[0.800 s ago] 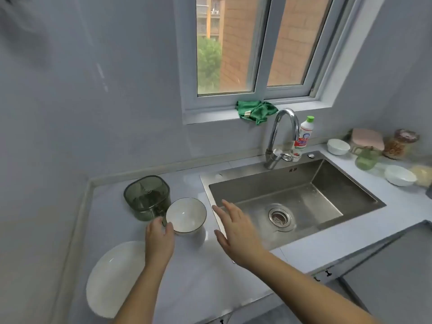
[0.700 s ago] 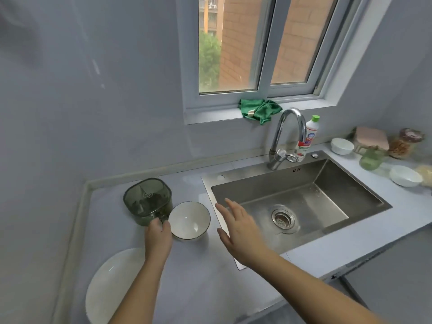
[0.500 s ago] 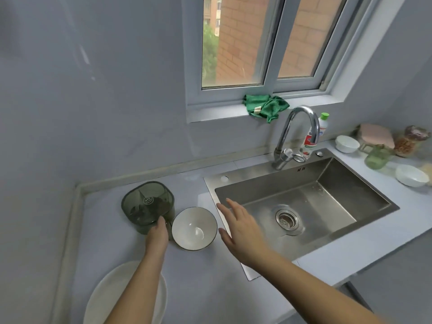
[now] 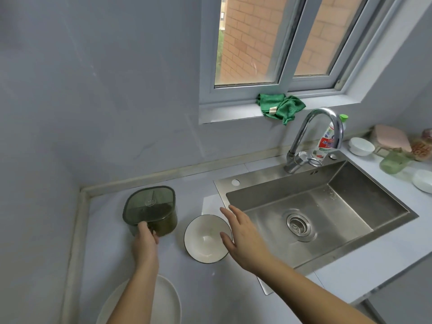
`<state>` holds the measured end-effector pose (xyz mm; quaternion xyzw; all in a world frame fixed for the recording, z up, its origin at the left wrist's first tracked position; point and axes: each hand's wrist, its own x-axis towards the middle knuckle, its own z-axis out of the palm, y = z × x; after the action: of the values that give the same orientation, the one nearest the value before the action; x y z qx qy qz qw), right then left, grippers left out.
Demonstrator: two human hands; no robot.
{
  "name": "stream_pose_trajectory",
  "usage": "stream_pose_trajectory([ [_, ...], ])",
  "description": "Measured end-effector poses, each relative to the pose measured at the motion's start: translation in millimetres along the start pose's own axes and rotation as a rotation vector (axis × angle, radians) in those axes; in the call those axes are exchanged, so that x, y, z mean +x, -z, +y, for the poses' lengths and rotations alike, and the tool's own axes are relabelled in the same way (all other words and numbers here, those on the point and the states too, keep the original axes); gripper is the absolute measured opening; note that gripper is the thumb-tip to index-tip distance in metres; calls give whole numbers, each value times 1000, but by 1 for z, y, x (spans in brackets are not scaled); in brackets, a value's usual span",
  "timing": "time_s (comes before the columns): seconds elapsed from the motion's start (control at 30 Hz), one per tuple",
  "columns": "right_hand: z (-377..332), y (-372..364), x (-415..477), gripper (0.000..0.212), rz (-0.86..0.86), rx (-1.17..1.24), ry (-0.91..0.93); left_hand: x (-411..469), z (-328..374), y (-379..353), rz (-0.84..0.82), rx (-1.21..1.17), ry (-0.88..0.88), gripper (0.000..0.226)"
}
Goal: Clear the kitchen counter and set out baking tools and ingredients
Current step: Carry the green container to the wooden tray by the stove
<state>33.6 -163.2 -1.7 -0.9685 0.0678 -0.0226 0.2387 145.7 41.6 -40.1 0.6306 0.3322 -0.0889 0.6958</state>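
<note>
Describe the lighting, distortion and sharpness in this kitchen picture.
Head view: soft daylight from the window, faint shadows beside the white bowl; mild glare on the sink floor; wide-angle distortion tilts the window frame; the green cup at the right edge looks blurred.

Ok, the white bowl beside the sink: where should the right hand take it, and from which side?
Best grip: the rim of the white bowl, on the side toward the sink, thumb inside, fingers under the flared wall. It stands upright, and the open right hand hovers there. The left hand holds the green container on the other side.
</note>
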Motion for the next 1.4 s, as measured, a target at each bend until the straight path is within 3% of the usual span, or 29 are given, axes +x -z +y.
stream_pose_trajectory([
  [0.1,-3,0,5,58,0,68,-16,-3,8,12,50,-4,-29,33],
  [0.33,-4,12,7,57,48,250,-10,-44,32,8,8,21,-288,35],
  [0.5,6,39,9,58,107,716,-178,-86,43,-17,-126,122,-407,39],
  [0.6,31,71,-3,48,116,1012,-326,-127,34,-48,-261,169,-442,39],
  [0.77,87,109,-32,55,8,1385,-438,-176,7,-95,-455,225,-474,43],
  [0.97,189,170,-105,24,130,1402,-476,-265,-48,-176,-624,262,-489,42],
  [1.4,384,275,-238,32,463,1425,-668,-413,-159,-359,-945,433,-450,51],
])
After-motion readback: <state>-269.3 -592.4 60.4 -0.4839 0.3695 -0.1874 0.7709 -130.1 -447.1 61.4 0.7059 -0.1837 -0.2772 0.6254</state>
